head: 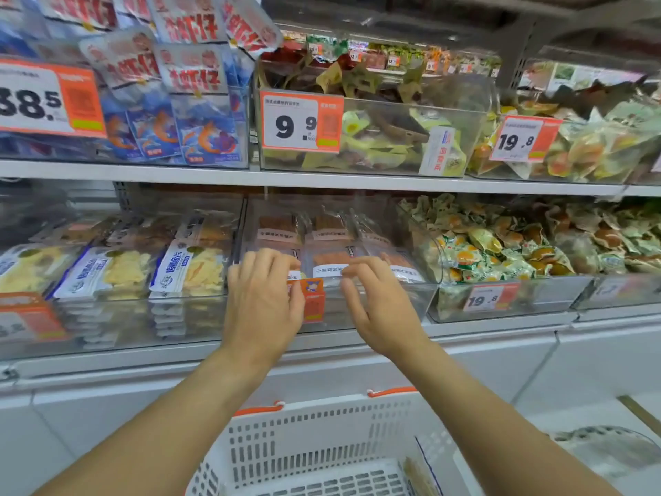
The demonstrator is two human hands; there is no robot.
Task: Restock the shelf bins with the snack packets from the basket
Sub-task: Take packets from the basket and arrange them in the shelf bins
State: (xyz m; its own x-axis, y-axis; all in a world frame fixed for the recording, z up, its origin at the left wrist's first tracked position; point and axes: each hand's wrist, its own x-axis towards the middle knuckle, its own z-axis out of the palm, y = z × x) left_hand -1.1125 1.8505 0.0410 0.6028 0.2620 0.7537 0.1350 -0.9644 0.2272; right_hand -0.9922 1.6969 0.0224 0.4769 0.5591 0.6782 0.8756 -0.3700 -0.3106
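Head view, the only one.

Both hands at the clear middle bin, lower shelf, frame centre. Left hand: fingers bent loosely over the front row of packets, tips resting on or just above them; thumb side sits against the orange tag on the bin front. Can't confirm a pinch; reads as relaxed, not gripping. Right hand: fingers curled lightly, tips touching the edge of the middle front packet; could be a light pinch, can't tell for sure.

Packets: flat clear sleeves, reddish-brown strips inside, white label band near the front end. Two rows visible, front and back, lying flat and overlapping slightly. Slick film, thin, probably slides easily.

Basket: white, slotted, orange handle clips, bottom centre of frame. One packet visible leaning against its right wall; rest of the interior mostly cut off.

Risks, my read:
- Front row sits near the bin's front lip; a push from either hand could slide a packet out over it and down toward the basket or floor.
- Left hand is crowding the tag; a nudge could knock it off or skew it.
- Squaring one packet may drag its overlapping neighbour out of line.
- Remaining stock count unclear from this angle.
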